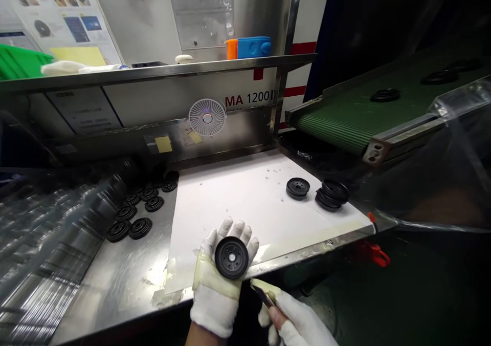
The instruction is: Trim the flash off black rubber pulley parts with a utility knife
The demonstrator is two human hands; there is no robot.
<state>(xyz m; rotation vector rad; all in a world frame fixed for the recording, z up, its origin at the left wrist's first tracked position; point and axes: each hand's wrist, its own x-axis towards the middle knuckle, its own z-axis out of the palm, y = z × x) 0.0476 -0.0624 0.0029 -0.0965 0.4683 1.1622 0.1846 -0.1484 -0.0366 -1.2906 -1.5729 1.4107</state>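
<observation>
My left hand (220,277), in a white glove with tape across the palm, holds a round black rubber disc (231,257) up over the front edge of the white sheet (245,202). My right hand (293,320), also gloved, sits low at the bottom edge, closed round a small thin tool (264,294) whose tip points toward the disc. On the sheet's right side lie one single black disc (298,187) and a small stack of discs (332,194).
Several black discs (134,213) lie in rows on the steel bench at left, beside clear plastic wrap (49,243). A green conveyor belt (356,115) carrying more discs slopes down at right. A small white fan (207,116) stands against the back panel under a shelf.
</observation>
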